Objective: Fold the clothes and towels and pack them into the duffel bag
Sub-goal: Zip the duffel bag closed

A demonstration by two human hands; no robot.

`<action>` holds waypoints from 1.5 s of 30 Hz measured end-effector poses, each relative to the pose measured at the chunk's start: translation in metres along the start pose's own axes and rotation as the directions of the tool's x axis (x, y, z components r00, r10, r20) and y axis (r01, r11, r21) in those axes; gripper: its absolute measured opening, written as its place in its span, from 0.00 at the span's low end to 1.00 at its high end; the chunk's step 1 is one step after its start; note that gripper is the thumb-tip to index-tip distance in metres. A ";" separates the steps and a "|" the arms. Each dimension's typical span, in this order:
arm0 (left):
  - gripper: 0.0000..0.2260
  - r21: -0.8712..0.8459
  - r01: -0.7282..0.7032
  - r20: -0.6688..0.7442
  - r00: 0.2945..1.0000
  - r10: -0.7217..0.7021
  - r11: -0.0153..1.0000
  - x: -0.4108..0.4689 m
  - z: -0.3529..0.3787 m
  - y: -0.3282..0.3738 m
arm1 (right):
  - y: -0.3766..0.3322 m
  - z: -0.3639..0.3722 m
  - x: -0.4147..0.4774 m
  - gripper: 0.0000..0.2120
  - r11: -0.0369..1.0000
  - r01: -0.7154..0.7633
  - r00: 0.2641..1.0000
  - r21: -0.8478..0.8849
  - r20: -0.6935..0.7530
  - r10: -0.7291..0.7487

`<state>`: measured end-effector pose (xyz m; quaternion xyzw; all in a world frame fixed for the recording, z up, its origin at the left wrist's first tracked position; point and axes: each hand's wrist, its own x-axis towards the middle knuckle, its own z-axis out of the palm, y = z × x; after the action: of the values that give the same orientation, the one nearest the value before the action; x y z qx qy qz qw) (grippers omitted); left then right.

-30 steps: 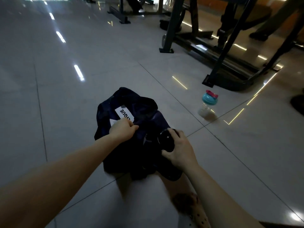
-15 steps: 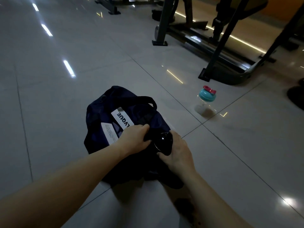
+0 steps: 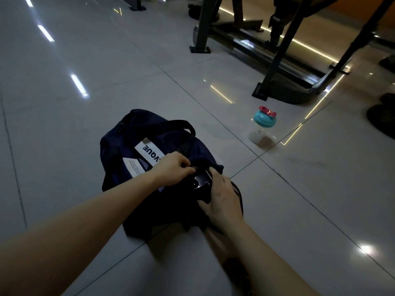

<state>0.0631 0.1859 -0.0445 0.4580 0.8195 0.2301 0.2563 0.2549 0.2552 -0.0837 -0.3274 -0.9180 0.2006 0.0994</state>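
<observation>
Looking down on a duffel bag, slumping at the lower centre of the frame on a glossy floor of large pale-grey tiles with thin dark joints. Showing soft, dark navy fabric, creasing and sagging, with a black webbing handle arching over its upper side. Carrying a white rectangular label on top, printed in bold dark capitals, upside down to the camera, reading "VQUE" before disappearing under the left hand. Hanging just left of that, a second white tag with fine print too small to read.

Pinching the navy fabric at the bag's mouth with the left fingers, curling in tightly. Wrapping the right hand around a rounded, shiny black object at the bag's opening, fingers reaching over its top and thumb lying beneath; not possible telling what the object is.

Standing apart, right of the bag, a clear plastic shaker bottle with a domed teal lid and a red flip cap. Crossing the upper right, the dark metal bars of a gym machine.
</observation>
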 end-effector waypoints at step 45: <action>0.42 0.797 -0.296 0.164 0.945 0.283 0.526 0.016 0.000 -0.001 | 0.056 -0.029 0.020 0.10 0.610 -0.688 0.725 0.394 0.405 0.557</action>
<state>0.0553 0.1992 -0.0484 0.6547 0.7435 -0.1349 -0.0182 0.2796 0.3161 -0.0808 -0.5613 -0.6593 0.5002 -0.0054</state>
